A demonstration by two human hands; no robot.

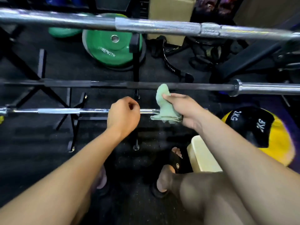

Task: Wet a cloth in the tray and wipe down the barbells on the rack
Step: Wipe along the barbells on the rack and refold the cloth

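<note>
The right hand [183,109] grips a pale green cloth [164,104], fingers and thumb curled round its bunched middle, so that one end sticks up against the dark barbell [113,84] and the other hangs over the near chrome barbell [65,110]. The left hand [124,114] is just to the left of the cloth, fingers curled into a loose fist over the near chrome barbell; whether it actually clasps the bar I cannot tell. Three bars lie across the rack [136,65], one behind another: the near chrome one, the dark one in the middle with a chrome sleeve at its right end, and a thick silver barbell [157,27] farthest and highest. Near right, beside the person's sandalled foot [168,172], the cream-coloured tray [203,156] sits on the black floor [40,143]. To its right lies a yellow and black medicine ball [259,130]. Far behind the rack, green weight plates [105,49] rest on the floor.
</note>
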